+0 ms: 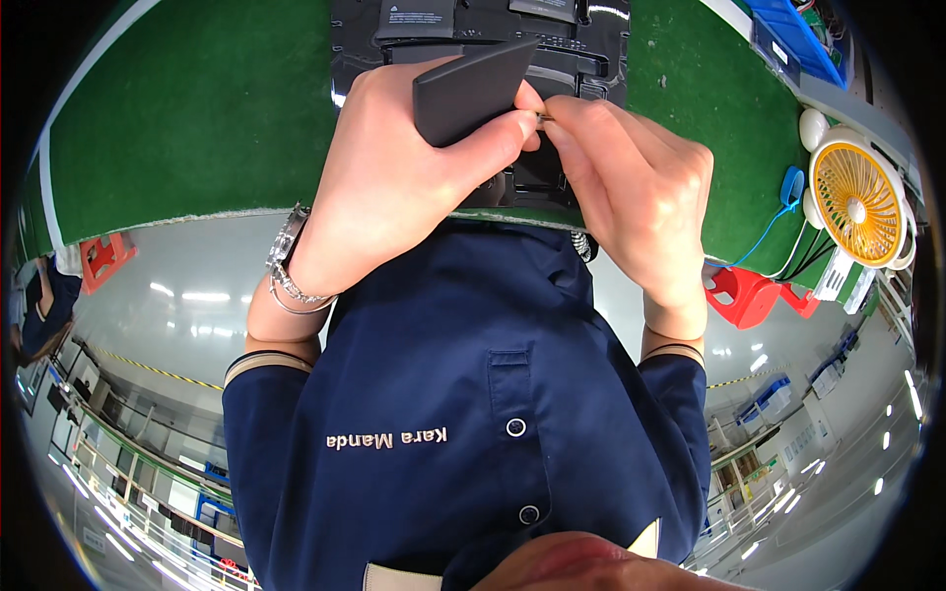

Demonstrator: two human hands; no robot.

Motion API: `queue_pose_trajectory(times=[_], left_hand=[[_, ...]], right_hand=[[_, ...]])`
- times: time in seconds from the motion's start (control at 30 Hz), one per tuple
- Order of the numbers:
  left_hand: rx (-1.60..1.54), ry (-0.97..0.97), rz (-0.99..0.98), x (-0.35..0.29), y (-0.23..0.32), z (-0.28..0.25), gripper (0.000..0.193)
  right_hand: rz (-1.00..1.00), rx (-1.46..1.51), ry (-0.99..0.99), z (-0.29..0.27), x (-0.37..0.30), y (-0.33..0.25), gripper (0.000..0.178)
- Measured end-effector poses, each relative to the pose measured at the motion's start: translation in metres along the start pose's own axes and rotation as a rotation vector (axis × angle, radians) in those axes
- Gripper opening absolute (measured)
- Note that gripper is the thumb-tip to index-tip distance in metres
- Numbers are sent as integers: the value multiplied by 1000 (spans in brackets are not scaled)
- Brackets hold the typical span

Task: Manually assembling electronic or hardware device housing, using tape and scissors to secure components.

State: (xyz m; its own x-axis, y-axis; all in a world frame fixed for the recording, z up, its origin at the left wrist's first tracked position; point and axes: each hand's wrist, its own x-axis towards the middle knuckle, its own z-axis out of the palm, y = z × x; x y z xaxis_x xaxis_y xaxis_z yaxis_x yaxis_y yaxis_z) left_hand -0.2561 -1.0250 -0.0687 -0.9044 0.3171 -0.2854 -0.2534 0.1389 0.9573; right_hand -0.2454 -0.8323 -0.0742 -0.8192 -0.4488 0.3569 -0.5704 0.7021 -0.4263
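Observation:
My left hand (394,167) is closed on a flat, dark grey rectangular block (475,94), held tilted on edge above a glossy black moulded tray (611,71). Thumb and fingertips of that hand meet near the block's lower right end. There, my right hand (636,172) pinches a tiny metallic-looking piece (543,118) between thumb and forefinger. Its kind is too small to tell, and the fingertips partly cover it. Both hands nearly touch at this spot. Two dark, flat packs, one the labelled pack (416,18), lie in the tray's far part.
The tray rests on a green work mat (197,118). On the right are a yellow-and-white fan (855,197), a blue cable loop (791,185) and a blue bin (803,39). Red stools (741,295) stand below the bench edge. Another person (49,305) is at the far left.

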Motion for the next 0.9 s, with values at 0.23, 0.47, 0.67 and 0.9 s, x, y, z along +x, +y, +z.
queue_pose_trajectory(times=[0.23,0.47,0.67,0.9], left_hand=[[77,-43,-9,0,2,-2,11],[76,-34,29,1,-2,3,13],[-109,-78,36,11,-8,-3,12],[-185,-49,-13,11,-6,4,11]], right_hand=[[-106,-54,-15,-2,0,9,17],[-159,36,-17,1,2,21,24],[218,335,-84,-13,-11,32,11],[662,139,-141,-18,-43,91,28]])
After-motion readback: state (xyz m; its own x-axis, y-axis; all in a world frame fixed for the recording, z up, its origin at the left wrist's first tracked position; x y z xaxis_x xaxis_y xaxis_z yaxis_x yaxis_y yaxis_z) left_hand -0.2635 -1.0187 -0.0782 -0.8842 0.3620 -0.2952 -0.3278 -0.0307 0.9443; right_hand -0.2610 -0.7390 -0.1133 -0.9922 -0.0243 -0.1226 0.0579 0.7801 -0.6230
